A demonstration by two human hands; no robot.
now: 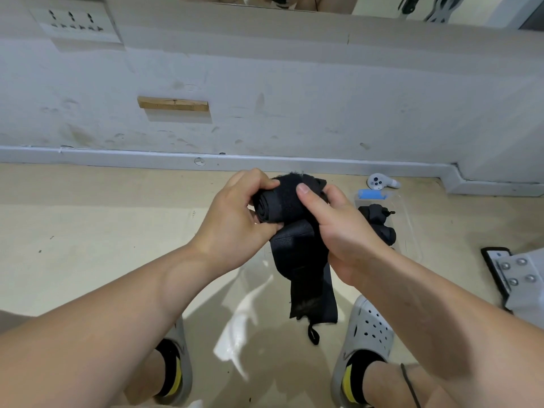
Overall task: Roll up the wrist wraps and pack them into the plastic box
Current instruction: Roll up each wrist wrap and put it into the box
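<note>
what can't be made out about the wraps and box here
Head view only.
1. Packed wrap in the plastic box: partly behind the right hand; count unclear.
2. Held wrap: roll ends covered by the left hand and right hand.
3. Metal plate: cut off by the right edge.

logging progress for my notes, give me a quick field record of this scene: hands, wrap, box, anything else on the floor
left hand: holds the rolled end of the wrap
right hand: holds the roll, thumb on its fuzzy strip
wrap state: black, partly rolled, tail hangs loose
plastic box: clear, on the floor to the right
box contents: one rolled wrap, black
also on floor: white controller near the wall
</note>
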